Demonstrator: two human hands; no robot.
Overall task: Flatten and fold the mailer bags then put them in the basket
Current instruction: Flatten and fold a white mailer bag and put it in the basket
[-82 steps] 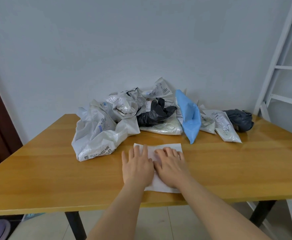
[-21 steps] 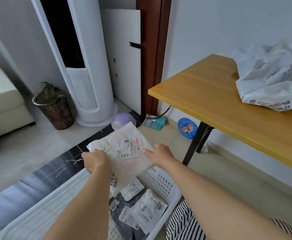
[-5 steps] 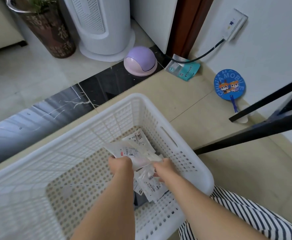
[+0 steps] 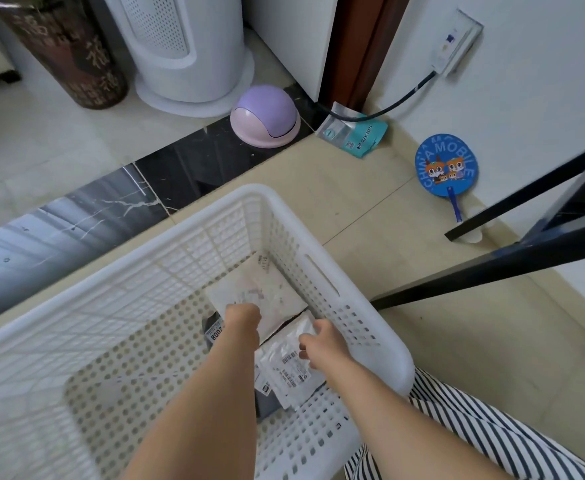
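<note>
A white plastic basket (image 4: 322, 258) stands on the floor below me. In its far right corner lies a folded white mailer bag (image 4: 270, 296), resting on other bags. My left hand (image 4: 242, 318) is at the near edge of this bag with its fingers curled down onto it. My right hand (image 4: 320, 342) hovers just to the right with loosely curled fingers and holds nothing. Under it lies a flat white labelled mailer (image 4: 291, 374) on top of a dark grey one (image 4: 266, 403).
Black table legs (image 4: 491, 268) run close to the basket's right side. A purple dome bin (image 4: 265, 116), a blue hand fan (image 4: 446, 166), a teal packet (image 4: 355, 133), a white tower fan base (image 4: 194, 74) and a dark planter (image 4: 76, 57) stand on the floor beyond.
The folded mailer went from the table down into the basket. In the last half second it settled flat in the far corner and my right hand came off it.
</note>
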